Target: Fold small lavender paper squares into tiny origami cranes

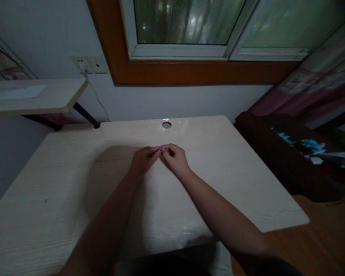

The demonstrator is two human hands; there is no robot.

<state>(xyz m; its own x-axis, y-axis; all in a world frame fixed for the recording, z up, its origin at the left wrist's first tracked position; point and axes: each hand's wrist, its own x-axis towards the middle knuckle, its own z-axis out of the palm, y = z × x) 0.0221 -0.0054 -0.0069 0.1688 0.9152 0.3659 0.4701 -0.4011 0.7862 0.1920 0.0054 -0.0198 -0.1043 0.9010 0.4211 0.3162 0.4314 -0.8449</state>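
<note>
Both hands meet over the middle of the pale wood-grain desk [218, 153], a little in front of its round cable hole. Between their fingertips is a tiny bluish-purple object [160, 148], too small and mostly covered for me to tell its kind. My left hand [143, 159] is closed in a pinch on its left side. From the right, my right hand [175, 156] pinches at the same small thing with thumb and forefinger. The forearms reach in from the near edge.
A raised shelf [71, 96] with a sheet of paper [20, 92] stands at the back left. Behind it, a cord [96, 94] hangs from a wall socket [89, 64]. The cable hole [166, 125] lies near the back edge. Dark furniture [276, 153] with assorted items stands right.
</note>
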